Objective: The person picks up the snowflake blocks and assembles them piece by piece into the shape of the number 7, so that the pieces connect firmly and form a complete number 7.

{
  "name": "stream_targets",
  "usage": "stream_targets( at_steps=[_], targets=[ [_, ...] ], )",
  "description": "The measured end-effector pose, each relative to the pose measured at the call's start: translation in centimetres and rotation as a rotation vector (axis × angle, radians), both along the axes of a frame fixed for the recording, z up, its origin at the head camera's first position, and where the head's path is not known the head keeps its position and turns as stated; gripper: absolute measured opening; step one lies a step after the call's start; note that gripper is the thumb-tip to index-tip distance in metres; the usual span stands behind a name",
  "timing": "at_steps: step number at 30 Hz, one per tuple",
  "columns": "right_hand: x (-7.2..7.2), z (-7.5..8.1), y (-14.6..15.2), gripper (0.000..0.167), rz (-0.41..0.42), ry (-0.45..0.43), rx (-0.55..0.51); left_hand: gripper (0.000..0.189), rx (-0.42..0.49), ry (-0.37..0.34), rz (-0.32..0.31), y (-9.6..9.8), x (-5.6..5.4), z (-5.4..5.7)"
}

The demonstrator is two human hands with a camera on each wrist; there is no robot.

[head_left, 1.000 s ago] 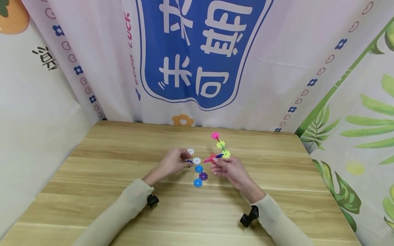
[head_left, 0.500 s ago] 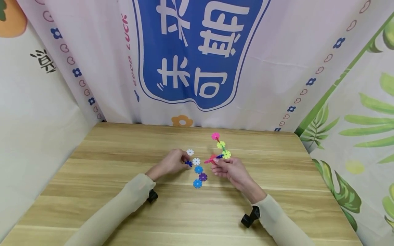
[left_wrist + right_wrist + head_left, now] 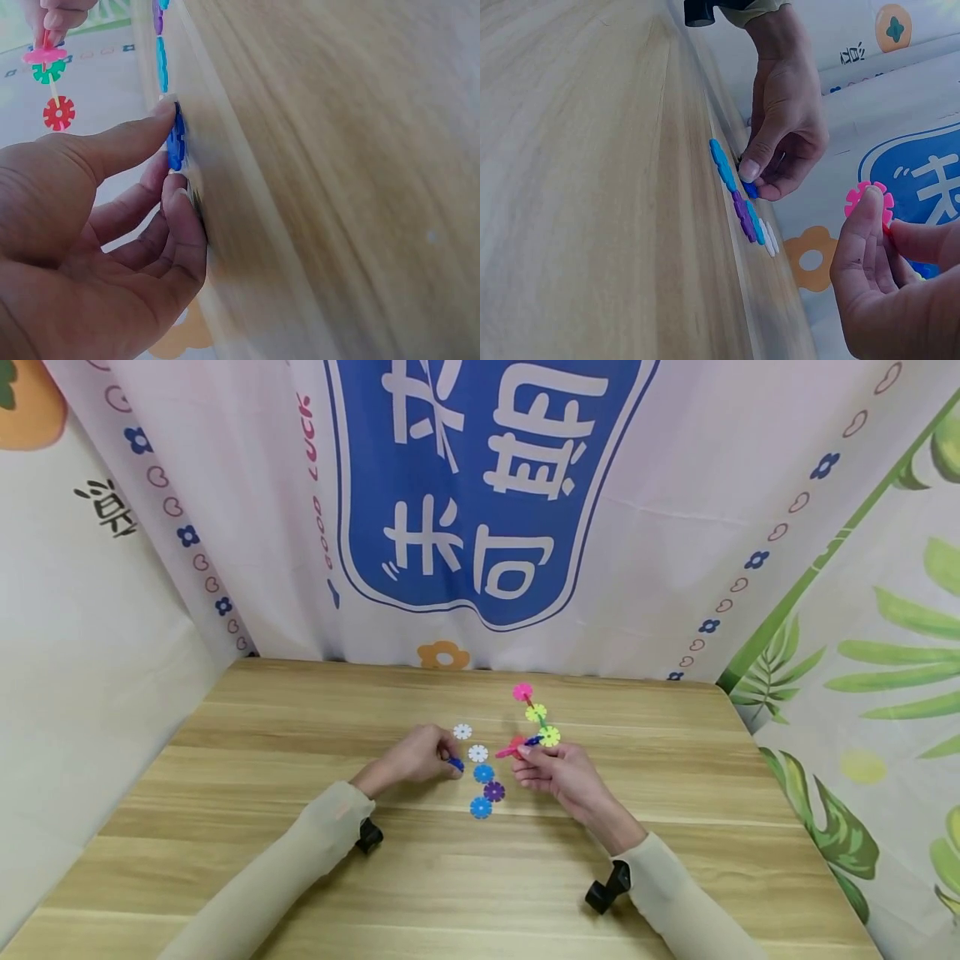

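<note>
My left hand (image 3: 416,756) pinches a dark blue snowflake disc (image 3: 177,139) between thumb and fingers, low at the wooden tabletop. The disc stands on edge in the left wrist view. Higher up, my right hand (image 3: 562,777) holds a chain of linked snowflake discs by its near end, thumb and fingertips around a pink disc (image 3: 868,202). From there the chain runs away through yellow discs (image 3: 550,737) to another pink disc (image 3: 522,692). Part of the chain is hidden by the right fingers. A red disc (image 3: 58,112) of it shows in the left wrist view.
Between the hands, loose discs lie in a crooked row: white discs (image 3: 478,752), a light blue disc (image 3: 483,773), a purple disc (image 3: 494,792) and another light blue disc (image 3: 481,808). A printed curtain (image 3: 660,568) hangs behind the wooden table (image 3: 480,893).
The dark blue disc has shifted slightly left and toward me and turned in my left fingers, away from the white disc. My right hand and the chain have hardly moved.
</note>
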State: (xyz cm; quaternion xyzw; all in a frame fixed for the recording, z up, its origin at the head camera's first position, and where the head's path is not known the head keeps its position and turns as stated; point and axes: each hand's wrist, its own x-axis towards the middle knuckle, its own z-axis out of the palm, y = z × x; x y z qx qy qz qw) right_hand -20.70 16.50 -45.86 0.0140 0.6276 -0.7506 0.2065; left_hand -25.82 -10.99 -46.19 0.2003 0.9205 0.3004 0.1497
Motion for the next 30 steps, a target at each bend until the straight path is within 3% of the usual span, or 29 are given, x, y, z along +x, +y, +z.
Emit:
stream_targets(
  at_steps=[4, 10, 22, 26, 30],
  targets=[
    [-0.1, -0.1, -0.1, 0.032, -0.006, -0.005, 0.0, 0.012, 0.064, -0.049, 0.039, -0.1, 0.3, 0.0],
    [-0.1, -0.1, -0.1, 0.029, -0.008, -0.015, -0.003, 0.005, 0.262, -0.178, 0.123, 0.1, 1.3, 0.5],
    [-0.1, 0.0, -0.3, 0.043, 0.01, -0.01, 0.019, 0.019, 0.666, -0.459, 0.248, 1.0, 2.9, 0.7],
    [-0.1, -0.1, -0.4, 0.047, 0.021, 0.005, 0.022, 0.022, 0.753, -0.51, 0.274, 1.2, 3.1, 0.7],
    [-0.1, 0.0, -0.5, 0.046, 0.025, 0.002, 0.027, 0.024, 0.784, -0.516, 0.289, 1.3, 3.2, 0.7]
  ],
)
